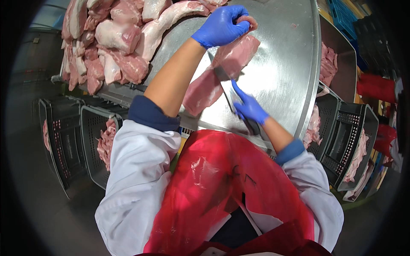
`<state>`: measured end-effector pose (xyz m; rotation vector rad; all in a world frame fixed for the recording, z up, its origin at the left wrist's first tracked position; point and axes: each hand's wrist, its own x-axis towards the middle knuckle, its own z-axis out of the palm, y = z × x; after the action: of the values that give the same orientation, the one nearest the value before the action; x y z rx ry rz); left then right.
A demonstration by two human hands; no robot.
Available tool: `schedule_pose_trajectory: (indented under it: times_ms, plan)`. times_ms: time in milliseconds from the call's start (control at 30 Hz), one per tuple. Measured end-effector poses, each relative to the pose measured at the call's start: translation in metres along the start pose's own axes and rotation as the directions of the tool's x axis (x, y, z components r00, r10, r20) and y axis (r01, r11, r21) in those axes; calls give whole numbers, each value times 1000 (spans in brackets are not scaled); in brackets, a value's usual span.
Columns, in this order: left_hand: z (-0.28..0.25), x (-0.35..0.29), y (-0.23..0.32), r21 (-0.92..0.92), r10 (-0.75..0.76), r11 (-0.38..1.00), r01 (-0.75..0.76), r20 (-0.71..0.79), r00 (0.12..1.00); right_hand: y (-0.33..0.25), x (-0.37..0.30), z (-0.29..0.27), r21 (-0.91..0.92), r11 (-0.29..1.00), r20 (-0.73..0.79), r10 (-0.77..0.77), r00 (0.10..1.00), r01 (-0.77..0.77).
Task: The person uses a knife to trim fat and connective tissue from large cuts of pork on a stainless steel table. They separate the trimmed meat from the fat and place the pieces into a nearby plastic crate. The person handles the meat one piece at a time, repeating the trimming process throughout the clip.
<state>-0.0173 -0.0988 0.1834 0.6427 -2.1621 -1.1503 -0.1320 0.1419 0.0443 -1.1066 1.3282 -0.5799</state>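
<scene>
A long piece of pale pink meat (202, 92) lies slantwise on the metal table in front of me. My left hand (223, 26), in a blue glove, is closed at its far end, gripping a thin flap of meat (251, 22). My right hand (253, 110), also gloved in blue, is wrapped around a knife (228, 88) with its index finger stretched along the blade. The blade crosses the middle of the piece; how deep it sits in the meat I cannot tell. Most of the handle is hidden under my fingers.
Many raw cuts (117, 36) are heaped at the table's far left. Dark perforated crates (87, 128) with meat stand at the left, and more crates (331, 145) at the right. A metal bin (348, 59) with meat adjoins the table's right edge. Someone in red (376, 87) stands at far right.
</scene>
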Motion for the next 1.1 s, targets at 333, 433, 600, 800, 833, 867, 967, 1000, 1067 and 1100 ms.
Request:
schedule_pose_trajectory:
  times_ms: [333, 433, 600, 800, 833, 867, 967, 1000, 1067, 1100]
  plan:
    - [-205, -286, 120, 128, -41, 975, 182, -700, 713, 0, -22, 37, -98, 995, 444, 50, 895, -7]
    - [-237, -426, 167, 375, -31, 806, 458, -746, 666, 43, 1, -2, 131, 991, 183, -27, 983, 3]
    - [-260, -712, 137, 119, -341, 178, 977, -924, 174, -16, 71, -45, -196, 964, -11, -186, 982, 180]
    - [-23, -349, 23, 446, -358, 615, 650, -577, 734, -2, 145, -34, -629, 769, -160, -269, 950, 112]
    - [26, -321, -13, 526, -329, 628, 574, -488, 808, 15, 142, -20, -688, 694, -148, -422, 895, 213]
    - [66, -302, -66, 687, -196, 643, 338, -279, 940, 29, 129, -7, -745, 592, -118, -569, 814, 306]
    - [107, -245, -94, 796, -359, 460, 393, -238, 902, 13, 51, -5, -747, 663, -23, -106, 994, 53]
    - [104, -228, -93, 764, -435, 468, 444, -238, 868, 40, 35, -11, -734, 669, -62, -235, 970, 115]
    - [84, -203, -80, 722, -609, 430, 542, -211, 764, 43, 1, -12, -693, 721, -54, -66, 996, 10]
    - [73, -193, -85, 694, -669, 382, 611, -248, 700, 36, -15, -11, -657, 752, -45, 26, 999, -49]
